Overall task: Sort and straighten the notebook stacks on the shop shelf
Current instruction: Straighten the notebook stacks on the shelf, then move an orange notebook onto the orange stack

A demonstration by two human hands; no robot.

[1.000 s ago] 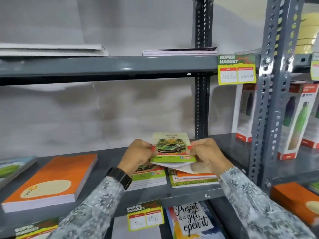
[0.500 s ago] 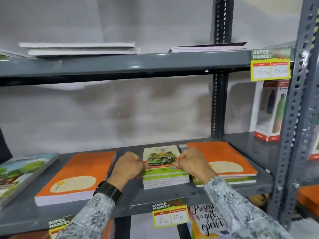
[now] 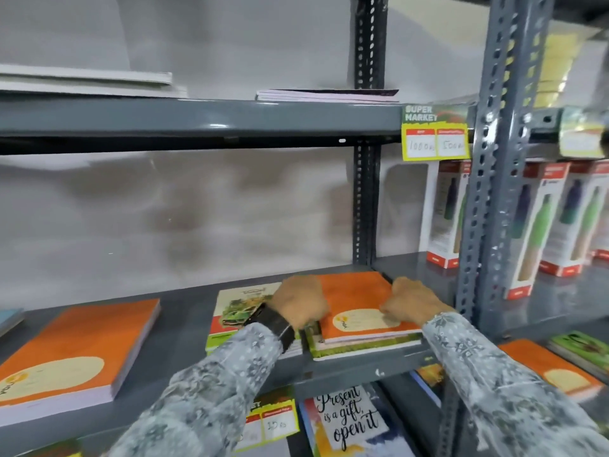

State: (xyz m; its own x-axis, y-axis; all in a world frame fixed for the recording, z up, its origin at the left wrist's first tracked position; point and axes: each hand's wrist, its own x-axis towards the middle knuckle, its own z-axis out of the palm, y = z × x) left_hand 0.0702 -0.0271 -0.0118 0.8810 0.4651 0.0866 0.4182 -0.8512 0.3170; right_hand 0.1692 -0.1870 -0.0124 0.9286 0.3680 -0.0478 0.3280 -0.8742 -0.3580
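Note:
On the grey middle shelf [image 3: 184, 328] lies a stack topped by an orange notebook [image 3: 357, 301], with green-edged notebooks under it. My left hand [image 3: 301, 301] grips this stack's left edge and my right hand [image 3: 408, 303] grips its right edge. Just left of it sits a stack of green car-cover notebooks [image 3: 237, 308], partly hidden by my left wrist and watch. A thick orange notebook stack [image 3: 82, 347] lies further left on the same shelf.
Grey slotted uprights [image 3: 478, 206] stand right of the stack. Boxed bottles [image 3: 540, 222] fill the neighbouring bay. Flat white and pink notebooks [image 3: 326, 94] lie on the upper shelf. Yellow price tags [image 3: 435, 140] hang on shelf edges. More notebooks [image 3: 346, 420] lie below.
Both hands have left the car-cover stack and shifted right onto the orange-topped stack, one at each side. The view has swung slightly right.

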